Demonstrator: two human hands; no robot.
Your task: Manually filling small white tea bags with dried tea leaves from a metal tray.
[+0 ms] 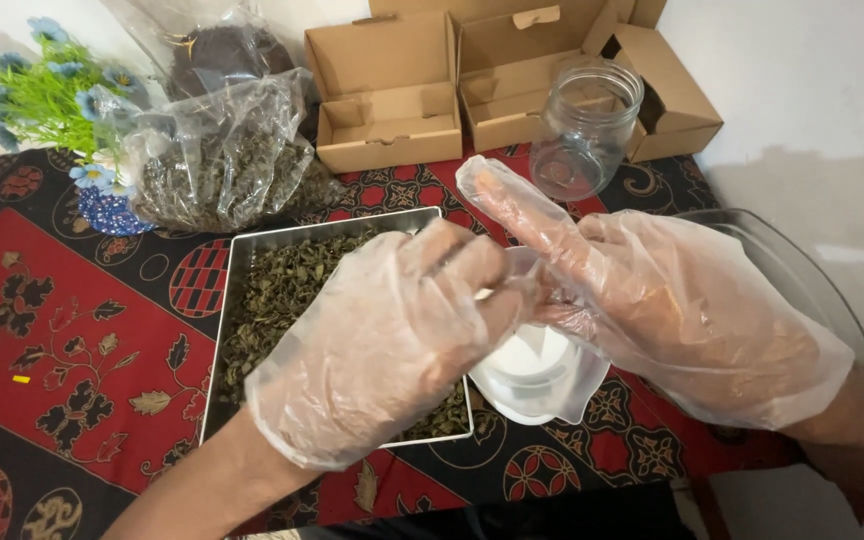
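Both my hands wear loose clear plastic gloves. My left hand [392,330] is over the right end of a metal tray [220,330] of dried green leaves [282,295]. Its fingers are pinched on the loose plastic at the thumb side of my right hand's glove. My right hand [672,300] lies flat with its fingers stretched toward the far left, holding nothing. Under both hands, a round white container [527,375] rests on the cloth, partly hidden.
A clear bag of dried leaves [217,165] and a blue-flowered plant [47,95] stand at the back left. Open cardboard boxes [392,95] and an empty glass jar [584,125] are at the back. A glass dish [802,275] sits at the right. A red and black patterned cloth [62,330] covers the table.
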